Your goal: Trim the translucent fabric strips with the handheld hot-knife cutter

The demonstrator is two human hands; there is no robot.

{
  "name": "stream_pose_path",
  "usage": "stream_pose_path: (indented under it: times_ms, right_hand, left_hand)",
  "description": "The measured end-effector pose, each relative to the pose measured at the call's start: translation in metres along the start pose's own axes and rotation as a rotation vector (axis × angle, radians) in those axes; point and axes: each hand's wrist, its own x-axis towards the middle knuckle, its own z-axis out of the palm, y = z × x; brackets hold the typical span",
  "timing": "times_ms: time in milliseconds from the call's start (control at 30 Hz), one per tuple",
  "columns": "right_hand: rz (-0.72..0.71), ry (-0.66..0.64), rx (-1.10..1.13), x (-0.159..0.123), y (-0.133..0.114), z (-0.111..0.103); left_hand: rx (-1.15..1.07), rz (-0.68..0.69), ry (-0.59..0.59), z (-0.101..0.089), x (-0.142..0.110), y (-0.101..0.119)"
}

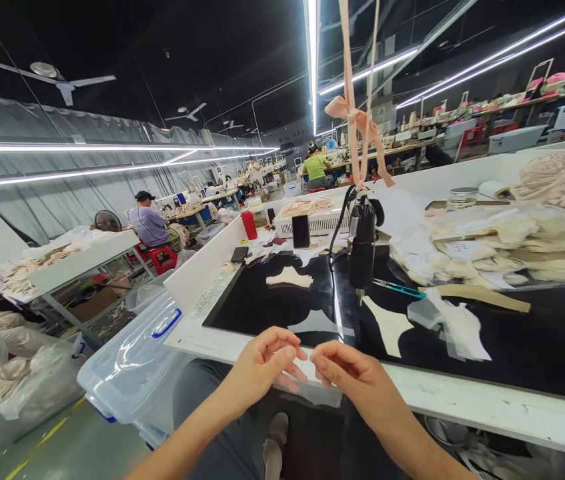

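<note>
My left hand (pixel 265 365) and my right hand (pixel 349 375) meet at the near edge of the worktable (pixel 462 393), fingertips pinched together. Between them they hold a thin, clear piece of film or fabric (pixel 319 390) that hangs over the table edge; it is hard to make out. Just beyond the hands lies a black mat (pixel 262 307) with cream cut fabric pieces (pixel 391 325) on it. A black hand tool (pixel 361 243) hangs above the mat from a peach ribbon (pixel 357 123).
Teal-handled scissors (pixel 402 289) lie on the mat, with a heap of cream fabric pieces (pixel 502 243) at the right. A clear lidded plastic bin (pixel 135 360) stands left of my knees. A red bottle (pixel 249 225) and a phone (pixel 301 231) stand farther back. Other people sit at distant tables.
</note>
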Motion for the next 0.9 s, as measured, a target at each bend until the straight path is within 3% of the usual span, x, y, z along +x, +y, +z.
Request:
stream_pose_path:
  times_ms: [167,433,633,900]
  right_hand:
    - [-0.001,-0.056,-0.003,-0.002,0.006,-0.001]
    - [-0.028,0.052,0.009,-0.019,0.015,-0.009]
    - [-0.026,0.164,-0.244,-0.013,0.018,-0.014]
    - [-0.041,0.209,-0.446,0.014,0.025,-0.03]
  left_hand:
    - [0.012,-0.091,-0.064,0.005,0.001,-0.003]
    - [-0.03,-0.051,-0.011,0.008,0.013,-0.01]
    - [-0.054,-0.029,-0.037,0.008,0.029,-0.015]
    - [-0.046,-0.011,-0.08,0.009,0.066,-0.033]
